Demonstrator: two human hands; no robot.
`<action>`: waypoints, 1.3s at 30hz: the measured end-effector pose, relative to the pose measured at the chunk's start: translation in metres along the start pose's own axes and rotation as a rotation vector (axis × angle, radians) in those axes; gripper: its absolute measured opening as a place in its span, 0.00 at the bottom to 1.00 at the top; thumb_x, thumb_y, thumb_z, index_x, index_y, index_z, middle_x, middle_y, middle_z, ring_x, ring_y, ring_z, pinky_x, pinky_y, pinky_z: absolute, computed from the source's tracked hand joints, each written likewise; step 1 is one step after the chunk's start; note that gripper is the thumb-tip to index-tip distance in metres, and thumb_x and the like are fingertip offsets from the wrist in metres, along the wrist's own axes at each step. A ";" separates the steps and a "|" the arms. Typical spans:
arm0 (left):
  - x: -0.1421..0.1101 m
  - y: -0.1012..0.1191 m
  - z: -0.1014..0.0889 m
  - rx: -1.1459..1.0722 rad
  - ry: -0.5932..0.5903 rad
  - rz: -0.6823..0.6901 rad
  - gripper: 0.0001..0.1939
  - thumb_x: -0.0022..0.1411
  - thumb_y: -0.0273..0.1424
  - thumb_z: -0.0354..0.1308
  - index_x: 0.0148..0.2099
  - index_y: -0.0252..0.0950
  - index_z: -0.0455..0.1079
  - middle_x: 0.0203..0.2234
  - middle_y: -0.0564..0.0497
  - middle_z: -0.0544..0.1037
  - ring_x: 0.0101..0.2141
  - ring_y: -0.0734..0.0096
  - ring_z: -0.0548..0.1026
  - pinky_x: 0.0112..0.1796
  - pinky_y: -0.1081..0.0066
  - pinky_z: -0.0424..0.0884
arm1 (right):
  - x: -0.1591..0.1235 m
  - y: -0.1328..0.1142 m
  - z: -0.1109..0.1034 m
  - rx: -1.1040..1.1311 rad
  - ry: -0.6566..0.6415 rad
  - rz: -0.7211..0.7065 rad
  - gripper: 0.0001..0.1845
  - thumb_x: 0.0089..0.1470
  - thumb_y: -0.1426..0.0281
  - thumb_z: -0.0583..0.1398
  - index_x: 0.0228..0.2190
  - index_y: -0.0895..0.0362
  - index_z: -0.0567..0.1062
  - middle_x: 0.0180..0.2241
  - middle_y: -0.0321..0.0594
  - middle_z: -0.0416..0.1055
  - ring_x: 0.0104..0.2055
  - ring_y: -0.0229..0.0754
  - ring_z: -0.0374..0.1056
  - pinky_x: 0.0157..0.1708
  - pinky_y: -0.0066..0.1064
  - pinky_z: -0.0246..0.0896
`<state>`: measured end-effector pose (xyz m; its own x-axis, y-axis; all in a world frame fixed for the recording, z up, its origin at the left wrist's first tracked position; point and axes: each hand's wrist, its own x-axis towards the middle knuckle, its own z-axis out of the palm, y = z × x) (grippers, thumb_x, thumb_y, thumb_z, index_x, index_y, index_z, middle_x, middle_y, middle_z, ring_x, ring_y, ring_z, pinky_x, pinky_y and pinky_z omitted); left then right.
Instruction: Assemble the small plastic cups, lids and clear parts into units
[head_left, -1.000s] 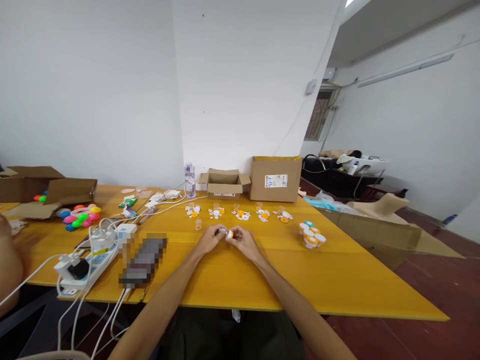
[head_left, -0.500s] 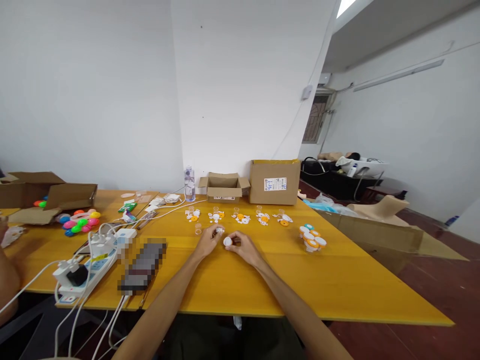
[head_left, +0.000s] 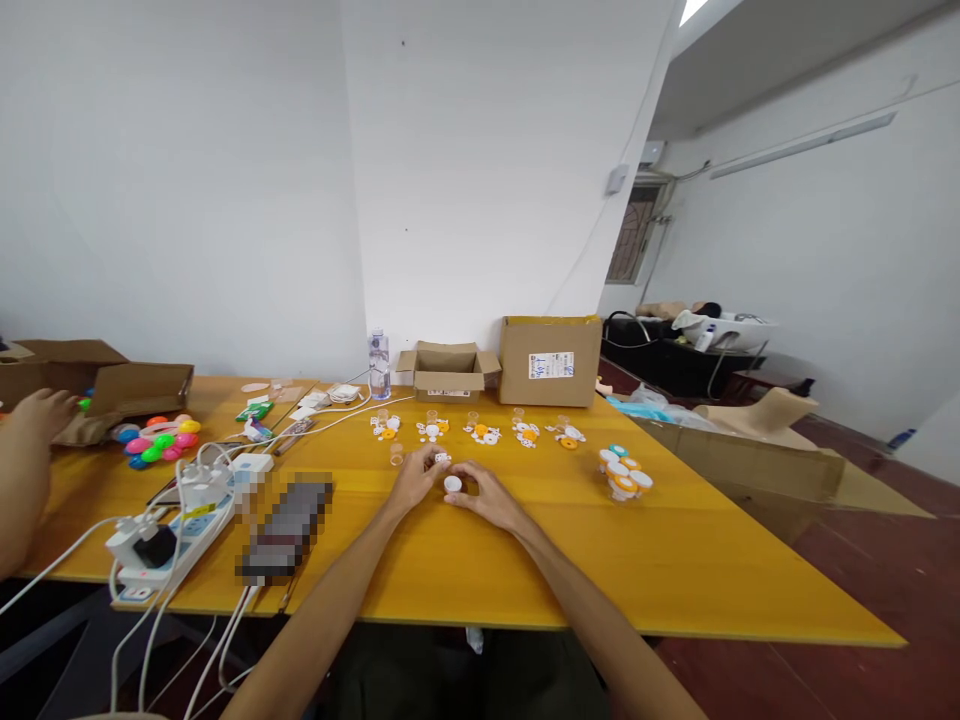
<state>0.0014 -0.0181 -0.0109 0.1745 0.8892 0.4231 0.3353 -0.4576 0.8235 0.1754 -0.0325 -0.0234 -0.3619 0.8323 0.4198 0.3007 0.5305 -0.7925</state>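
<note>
My left hand (head_left: 417, 478) is closed on a small white piece with dark marks (head_left: 442, 458), which shows at its fingertips. Close beside it, my right hand (head_left: 484, 492) grips a small round white cup-like part (head_left: 452, 484) between thumb and fingers, just above the table. A small clear cup (head_left: 397, 455) stands to the left of my left hand. Beyond my hands lies a row of small piles of white and orange parts (head_left: 486, 434), each with a clear cup by it. Stacked round pieces with white, orange and teal tops (head_left: 624, 473) sit to the right.
An open cardboard box (head_left: 447, 382) and a larger closed one (head_left: 550, 365) stand against the wall beside a water bottle (head_left: 379, 366). At left are a power strip (head_left: 184, 540) with cables, a blurred-out device (head_left: 289, 530), colourful balls (head_left: 159, 443) and another person's hand (head_left: 37, 420).
In my right hand the white part has tipped, so its round top faces up more. My left hand has barely moved. At far left the other person's hand has reached in over the cardboard box.
</note>
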 end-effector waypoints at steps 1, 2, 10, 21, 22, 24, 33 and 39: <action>0.000 0.000 0.000 0.006 0.001 0.000 0.09 0.55 0.36 0.57 0.35 0.36 0.71 0.25 0.54 0.74 0.27 0.71 0.70 0.33 0.71 0.67 | 0.000 -0.001 0.001 -0.009 0.000 -0.014 0.14 0.42 0.63 0.67 0.34 0.53 0.77 0.36 0.38 0.74 0.39 0.45 0.68 0.43 0.37 0.62; 0.000 0.001 0.000 0.010 0.004 0.000 0.09 0.54 0.36 0.57 0.35 0.36 0.72 0.25 0.54 0.74 0.27 0.71 0.70 0.33 0.71 0.67 | 0.000 -0.001 0.001 -0.020 -0.001 -0.023 0.12 0.44 0.63 0.66 0.33 0.53 0.77 0.34 0.37 0.74 0.38 0.45 0.68 0.42 0.37 0.62; 0.000 0.001 0.000 -0.009 0.026 -0.012 0.12 0.54 0.39 0.57 0.33 0.35 0.73 0.21 0.55 0.71 0.24 0.72 0.67 0.29 0.72 0.64 | 0.001 0.010 -0.011 -0.154 0.108 0.073 0.06 0.43 0.68 0.63 0.29 0.53 0.76 0.32 0.38 0.74 0.37 0.47 0.68 0.41 0.39 0.62; -0.004 0.012 0.002 -0.085 -0.051 0.010 0.13 0.52 0.40 0.62 0.32 0.34 0.75 0.21 0.54 0.73 0.23 0.74 0.66 0.28 0.73 0.63 | 0.003 -0.004 -0.011 -0.258 0.226 -0.067 0.14 0.58 0.59 0.54 0.33 0.51 0.77 0.36 0.41 0.75 0.43 0.47 0.68 0.45 0.38 0.60; -0.005 0.012 0.003 -0.096 -0.066 0.009 0.14 0.51 0.41 0.62 0.32 0.34 0.75 0.21 0.54 0.74 0.24 0.74 0.67 0.28 0.73 0.63 | 0.003 -0.006 -0.009 -0.276 0.209 -0.073 0.15 0.59 0.58 0.53 0.32 0.51 0.77 0.36 0.40 0.75 0.42 0.46 0.68 0.44 0.37 0.60; -0.006 0.012 0.004 -0.118 -0.095 0.004 0.16 0.51 0.43 0.63 0.32 0.34 0.75 0.21 0.54 0.74 0.24 0.74 0.67 0.29 0.73 0.63 | 0.002 -0.007 -0.006 -0.324 0.181 -0.069 0.17 0.60 0.57 0.52 0.30 0.51 0.76 0.36 0.40 0.75 0.42 0.46 0.68 0.43 0.37 0.59; -0.004 0.012 0.007 -0.263 -0.192 -0.052 0.16 0.49 0.41 0.66 0.35 0.34 0.76 0.26 0.51 0.79 0.28 0.71 0.73 0.34 0.71 0.68 | 0.001 -0.005 -0.005 -0.462 0.158 -0.033 0.21 0.64 0.59 0.46 0.27 0.52 0.72 0.33 0.38 0.73 0.39 0.43 0.66 0.38 0.33 0.55; -0.005 0.014 0.006 -0.352 -0.214 -0.103 0.17 0.48 0.41 0.68 0.36 0.34 0.77 0.29 0.48 0.81 0.30 0.68 0.76 0.33 0.71 0.70 | 0.002 -0.006 -0.001 -0.492 0.168 -0.052 0.25 0.65 0.60 0.43 0.24 0.53 0.69 0.30 0.39 0.70 0.37 0.43 0.64 0.38 0.34 0.54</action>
<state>0.0103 -0.0291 -0.0036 0.3578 0.8925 0.2746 0.0306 -0.3051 0.9518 0.1739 -0.0341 -0.0172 -0.2530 0.7956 0.5505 0.6795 0.5511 -0.4843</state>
